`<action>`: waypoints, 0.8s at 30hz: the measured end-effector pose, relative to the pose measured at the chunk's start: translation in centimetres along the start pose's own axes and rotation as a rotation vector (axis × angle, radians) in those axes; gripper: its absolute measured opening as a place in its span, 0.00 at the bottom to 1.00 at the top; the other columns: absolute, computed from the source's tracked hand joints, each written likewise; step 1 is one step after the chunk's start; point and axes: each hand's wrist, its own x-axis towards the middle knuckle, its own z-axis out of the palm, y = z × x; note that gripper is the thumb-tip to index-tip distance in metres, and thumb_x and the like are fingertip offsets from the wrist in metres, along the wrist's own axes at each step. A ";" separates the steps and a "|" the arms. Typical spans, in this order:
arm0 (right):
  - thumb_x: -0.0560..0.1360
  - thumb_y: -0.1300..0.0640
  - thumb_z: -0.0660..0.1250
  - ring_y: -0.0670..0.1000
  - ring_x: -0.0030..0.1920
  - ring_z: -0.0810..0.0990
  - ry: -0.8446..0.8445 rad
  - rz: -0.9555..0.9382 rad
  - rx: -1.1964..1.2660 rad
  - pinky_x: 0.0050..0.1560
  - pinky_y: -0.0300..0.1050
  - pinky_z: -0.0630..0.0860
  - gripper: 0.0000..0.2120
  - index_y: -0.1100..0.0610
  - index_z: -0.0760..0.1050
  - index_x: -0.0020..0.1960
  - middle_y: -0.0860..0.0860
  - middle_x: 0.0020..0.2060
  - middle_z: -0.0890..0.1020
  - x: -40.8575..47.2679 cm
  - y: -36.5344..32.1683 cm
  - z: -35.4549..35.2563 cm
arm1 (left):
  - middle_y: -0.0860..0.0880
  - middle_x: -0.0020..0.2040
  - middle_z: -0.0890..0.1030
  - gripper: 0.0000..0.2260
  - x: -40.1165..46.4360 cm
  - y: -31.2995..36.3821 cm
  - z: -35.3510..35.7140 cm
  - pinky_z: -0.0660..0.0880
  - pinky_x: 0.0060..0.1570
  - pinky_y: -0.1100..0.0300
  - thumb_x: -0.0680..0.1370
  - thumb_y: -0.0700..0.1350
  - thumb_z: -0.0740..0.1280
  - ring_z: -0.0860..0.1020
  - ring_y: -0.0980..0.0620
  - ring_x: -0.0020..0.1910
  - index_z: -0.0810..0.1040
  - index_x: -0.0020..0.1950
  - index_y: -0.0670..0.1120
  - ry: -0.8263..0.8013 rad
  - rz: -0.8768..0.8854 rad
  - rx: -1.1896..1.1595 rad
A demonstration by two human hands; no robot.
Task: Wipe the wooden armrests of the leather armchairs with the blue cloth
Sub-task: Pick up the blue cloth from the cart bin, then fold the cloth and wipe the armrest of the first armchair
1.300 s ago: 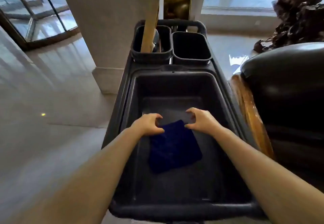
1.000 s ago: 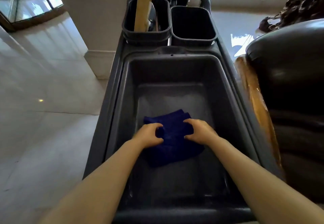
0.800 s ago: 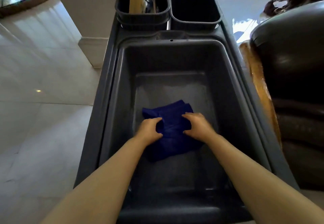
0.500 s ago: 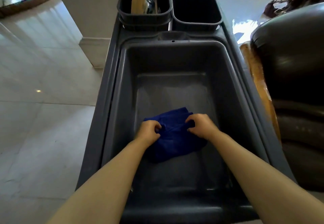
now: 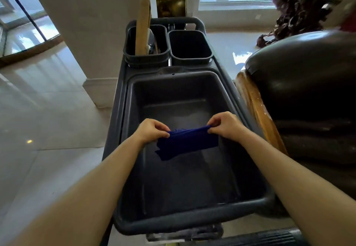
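Two hands hold the blue cloth (image 5: 187, 141) taut above the large dark plastic tub (image 5: 123, 149) of a cart: the left hand (image 5: 151, 132) and right hand (image 5: 225, 125) each pinch an upper corner. Behind, one small bin (image 5: 146, 55) holds a wooden handle (image 5: 142, 28). A glossy wooden armrest (image 5: 256, 107) edges the dark leather armchair (image 5: 308, 83) just right of the tub. No writing is legible.

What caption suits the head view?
Both hands, left and right, pinch a folded dark-blue cloth above the grey plastic cart bin.
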 end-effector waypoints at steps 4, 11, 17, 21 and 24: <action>0.66 0.63 0.74 0.47 0.38 0.80 0.066 -0.045 0.016 0.39 0.35 0.73 0.06 0.55 0.81 0.41 0.51 0.35 0.83 -3.1 -0.9 -3.4 | 0.48 0.39 0.83 0.06 -2.0 3.6 -0.4 0.76 0.42 0.64 0.69 0.38 0.72 0.80 0.54 0.40 0.83 0.38 0.49 -0.022 0.090 0.026; 0.68 0.65 0.72 0.47 0.36 0.78 0.239 -0.110 0.027 0.38 0.32 0.73 0.06 0.60 0.81 0.44 0.55 0.37 0.83 -10.7 0.6 -12.4 | 0.47 0.37 0.82 0.06 -6.2 13.7 2.3 0.74 0.42 0.62 0.69 0.36 0.72 0.77 0.55 0.35 0.83 0.45 0.41 0.027 0.277 0.088; 0.68 0.61 0.73 0.41 0.39 0.77 0.347 -0.143 -0.005 0.38 0.33 0.69 0.06 0.53 0.81 0.44 0.43 0.36 0.79 -18.3 6.9 -21.7 | 0.44 0.37 0.81 0.07 -9.4 23.6 9.9 0.75 0.32 0.68 0.70 0.35 0.70 0.78 0.57 0.32 0.82 0.47 0.38 0.045 0.384 0.011; 0.67 0.60 0.73 0.44 0.40 0.78 0.365 -0.121 -0.030 0.41 0.38 0.72 0.08 0.48 0.79 0.40 0.44 0.36 0.80 -23.4 14.1 -25.9 | 0.47 0.37 0.82 0.06 -10.9 27.9 18.6 0.75 0.30 0.72 0.70 0.36 0.70 0.79 0.57 0.34 0.82 0.46 0.42 0.032 0.391 0.006; 0.67 0.61 0.73 0.44 0.38 0.78 0.350 -0.100 -0.020 0.39 0.39 0.72 0.11 0.45 0.77 0.36 0.44 0.34 0.80 -26.3 19.1 -27.3 | 0.45 0.38 0.82 0.06 -11.5 29.0 24.8 0.78 0.34 0.66 0.70 0.35 0.69 0.79 0.52 0.36 0.82 0.46 0.41 -0.002 0.340 -0.018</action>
